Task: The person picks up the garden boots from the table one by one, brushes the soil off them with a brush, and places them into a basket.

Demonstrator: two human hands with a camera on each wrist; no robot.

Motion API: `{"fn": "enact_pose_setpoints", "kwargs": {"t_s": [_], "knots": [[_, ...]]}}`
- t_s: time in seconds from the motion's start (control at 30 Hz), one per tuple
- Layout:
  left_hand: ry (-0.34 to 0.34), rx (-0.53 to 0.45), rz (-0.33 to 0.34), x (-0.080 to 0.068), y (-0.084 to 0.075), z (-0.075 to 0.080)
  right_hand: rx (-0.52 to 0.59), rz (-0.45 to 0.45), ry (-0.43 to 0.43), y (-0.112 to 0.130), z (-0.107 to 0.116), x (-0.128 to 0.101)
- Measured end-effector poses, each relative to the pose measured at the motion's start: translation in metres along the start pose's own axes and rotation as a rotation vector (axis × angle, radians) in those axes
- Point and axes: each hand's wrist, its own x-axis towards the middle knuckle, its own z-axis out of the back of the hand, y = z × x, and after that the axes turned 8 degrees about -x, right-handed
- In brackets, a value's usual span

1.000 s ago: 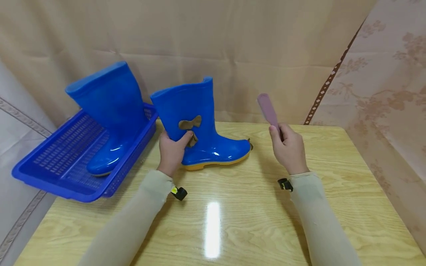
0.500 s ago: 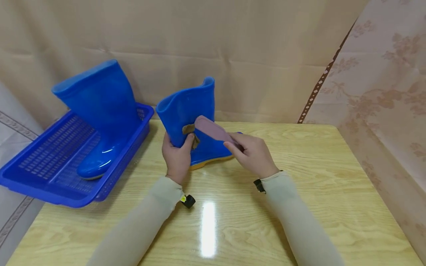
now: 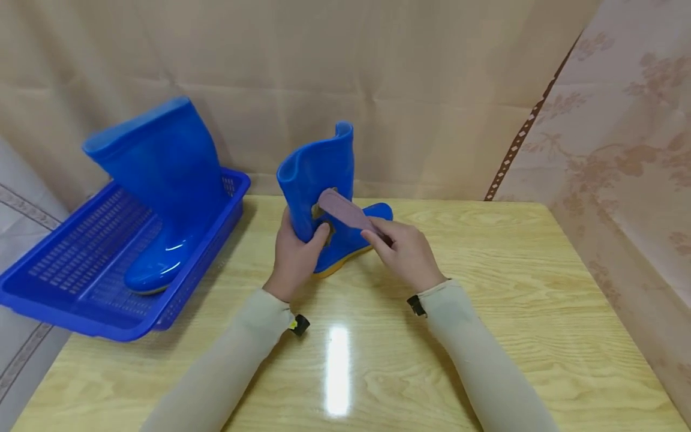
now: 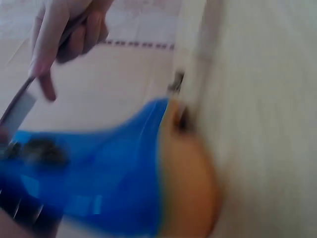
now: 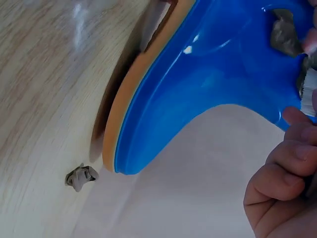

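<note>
In the head view, a blue rain boot (image 3: 323,165) with a yellow-orange sole stands on the table, toe turned toward the back right. My left hand (image 3: 294,261) grips the lower shaft from its heel side, thumb over the near face. Grey-brown, mud-like patches (image 5: 285,35) stick to the shaft near that thumb. My right hand (image 3: 406,253) holds a purple brush (image 3: 345,211) by its handle. Its pale bristles (image 5: 309,93) meet the upper patch in the right wrist view. The left wrist view is blurred, with the boot (image 4: 114,173) lying across it.
A blue plastic basket (image 3: 207,249) at the left bears a second blue boot (image 3: 167,162), leaning inside it. A small grey-brown lump (image 5: 80,177) lies on the wooden table (image 3: 513,312) by the boot's toe. A beige curtain (image 3: 432,102) hangs behind.
My right hand has brought the brush left from mid-air onto the boot's shaft. My left hand has turned the boot, swinging its toe away toward the back and shifting its shaft right.
</note>
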Motion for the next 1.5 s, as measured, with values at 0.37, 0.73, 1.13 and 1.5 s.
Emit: {"fn": "enact_pose_setpoints", "kwargs": {"t_s": [0.37,0.73,1.13,1.5], "knots": [[0.244,-0.005,-0.074,0.023,-0.033,0.034,-0.004,-0.042,0.042,-0.002,-0.003,0.001],[0.385,0.044,-0.007,0.025,-0.043,0.041,-0.066,-0.035,0.041,-0.007,0.007,0.001],[0.532,0.223,0.197,0.023,-0.067,0.052,-0.051,0.040,0.035,-0.006,0.011,0.000],[0.492,0.207,0.203,0.021,-0.070,0.045,-0.008,0.274,-0.034,0.000,0.015,-0.002]]}}
